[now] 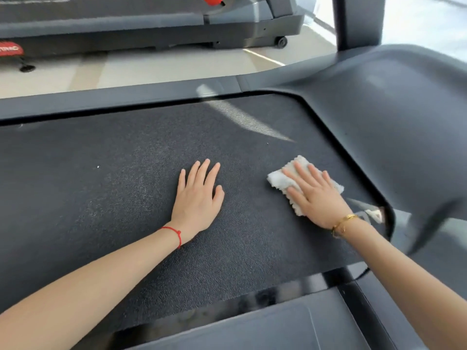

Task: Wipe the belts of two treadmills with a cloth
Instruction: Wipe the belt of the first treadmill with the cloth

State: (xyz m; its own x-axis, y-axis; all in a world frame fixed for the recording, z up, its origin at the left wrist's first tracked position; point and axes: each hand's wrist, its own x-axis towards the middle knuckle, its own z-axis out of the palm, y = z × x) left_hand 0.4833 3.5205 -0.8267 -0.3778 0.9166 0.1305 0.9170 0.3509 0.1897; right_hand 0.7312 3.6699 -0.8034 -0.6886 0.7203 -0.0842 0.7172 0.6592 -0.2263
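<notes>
A dark textured treadmill belt (106, 188) fills most of the view. My right hand (313, 195) lies flat on a folded white cloth (280, 179), pressing it onto the belt close to the grey motor cover (394, 114). My left hand (198, 198) rests palm down on the bare belt, fingers spread, a hand's width left of the cloth. A second treadmill (151, 29) stands across the floor at the top; its belt is barely visible.
Black side rails (113, 97) run along the belt's far and near edges. A dark upright post (358, 21) rises at the top right. Pale tiled floor (156, 69) separates the two machines. A red label (11, 49) shows at the far left.
</notes>
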